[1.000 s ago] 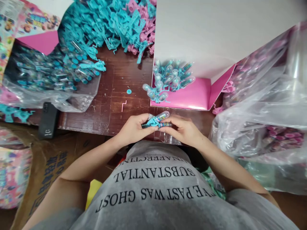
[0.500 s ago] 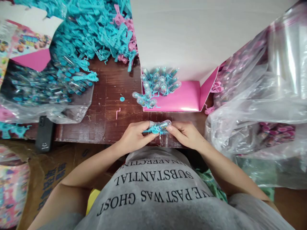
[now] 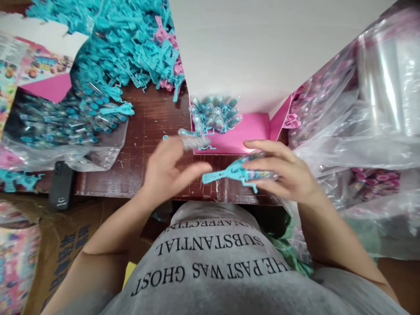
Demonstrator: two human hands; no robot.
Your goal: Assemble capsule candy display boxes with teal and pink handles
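My right hand (image 3: 288,173) grips a finished turquoise plastic toy (image 3: 236,173) with a clear capsule tube, its handle sticking out to the left. My left hand (image 3: 170,168) hovers over the dark wooden table (image 3: 144,144), smeared by motion, fingers loosely spread with a taped fingertip. Just beyond both hands lies a cluster of finished toys (image 3: 211,116) at the mouth of a pink-lined box (image 3: 252,131).
A heap of turquoise and pink plastic parts (image 3: 131,48) covers the far left of the table. A clear bag of blue-capped tubes (image 3: 62,122) lies left, a black phone (image 3: 61,190) beside it. Large clear bags with pink pieces (image 3: 361,144) crowd the right. Cardboard boxes (image 3: 55,253) stand lower left.
The hands have come apart. My right hand has moved right with the toy in it; my left hand has let go and lifted up and left.
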